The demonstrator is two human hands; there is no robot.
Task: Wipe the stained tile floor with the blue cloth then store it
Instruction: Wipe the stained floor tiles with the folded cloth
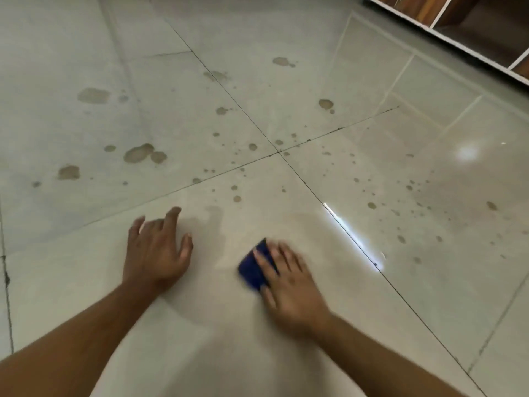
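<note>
The glossy pale tile floor [200, 325] carries many brown stains [138, 153], large blotches to the far left and small spots around the tile joint ahead and to the right. My right hand [292, 285] presses flat on a folded blue cloth [253, 267] against the near tile; the cloth shows at the left of my fingers and is blurred by motion. My left hand [157, 250] rests flat on the floor to the left of the cloth, fingers spread, holding nothing. The tile around both hands looks free of stains.
A white-framed shelf unit with wooden panels [446, 21] stands at the far right corner. Dark grout lines [277, 151] cross ahead of my hands. A bright light reflection [466, 153] lies on the right tile.
</note>
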